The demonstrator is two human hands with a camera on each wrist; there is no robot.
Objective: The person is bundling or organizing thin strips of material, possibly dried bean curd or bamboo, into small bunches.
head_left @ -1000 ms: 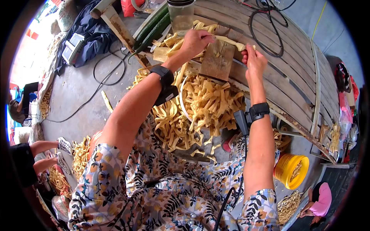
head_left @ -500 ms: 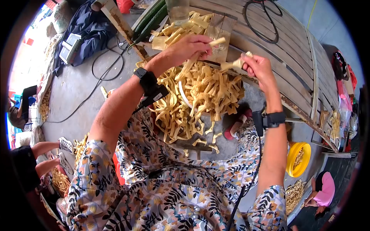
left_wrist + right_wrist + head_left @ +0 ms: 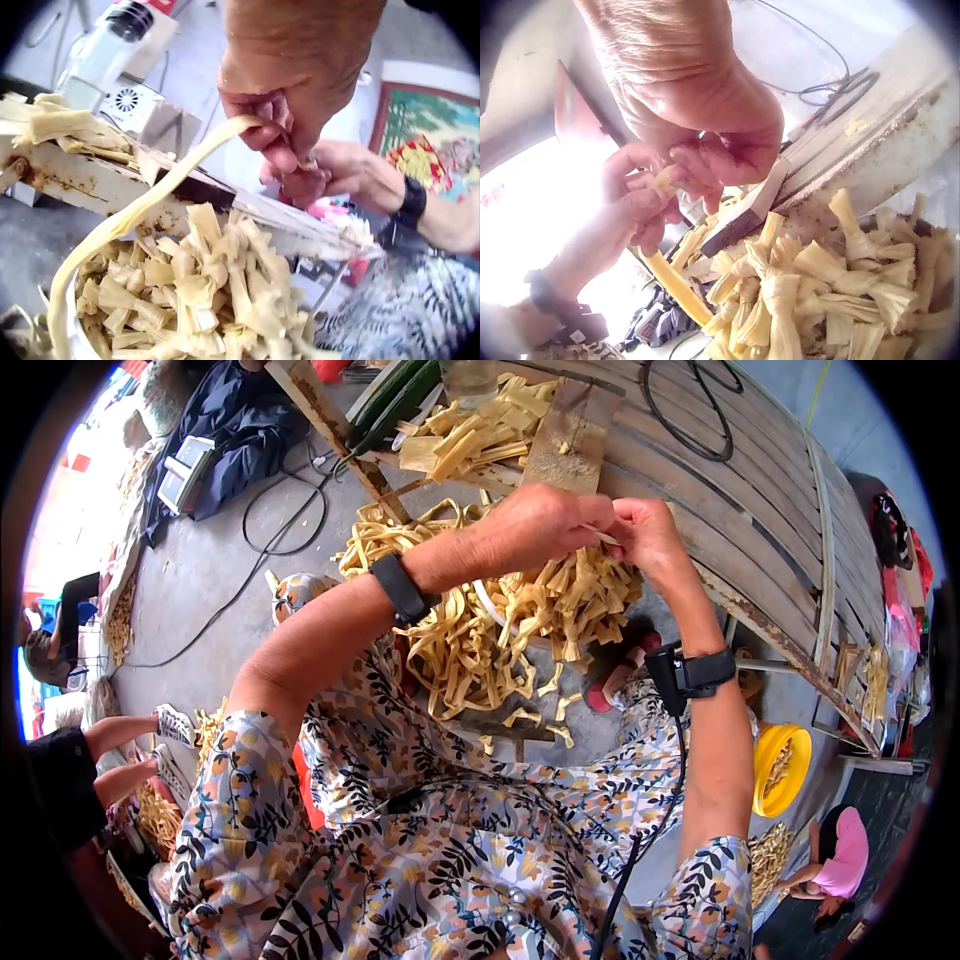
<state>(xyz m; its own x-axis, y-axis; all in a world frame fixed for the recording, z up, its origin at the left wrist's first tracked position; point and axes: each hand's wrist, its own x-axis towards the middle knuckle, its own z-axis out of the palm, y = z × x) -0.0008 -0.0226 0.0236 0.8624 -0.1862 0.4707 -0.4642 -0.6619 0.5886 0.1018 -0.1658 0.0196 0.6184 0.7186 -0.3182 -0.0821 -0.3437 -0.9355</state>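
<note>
Both hands meet above a heap of knotted pale yellow strips (image 3: pixel 575 605), heaped around a white rim (image 3: pixel 73 319). The left hand (image 3: pixel 550 530) grips a long flat yellow strip (image 3: pixel 176 172), whose tail hangs in a curve down past the heap. Fingertips of the right hand (image 3: pixel 650 542) pinch the strip's short end, seen between both hands' fingers in the right wrist view. Curled fingers hide most of the strip there. Just beyond the hands, a wooden board (image 3: pixel 572 448) lies on the slatted bench (image 3: pixel 740 510).
Flat yellow pieces (image 3: pixel 480 435) lie left of the board, beside green cucumbers (image 3: pixel 395 402) and a clear container (image 3: pixel 468 378). A black cable (image 3: pixel 690 445) loops over the bench. Loose knotted pieces (image 3: pixel 520 717) lie below the heap. A yellow bucket (image 3: pixel 782 768) stands at right.
A second ago a strip ran between the hands over the board. They then parted, the right holding a knotted piece that no longer shows. Now they have come together nearer the heap.
</note>
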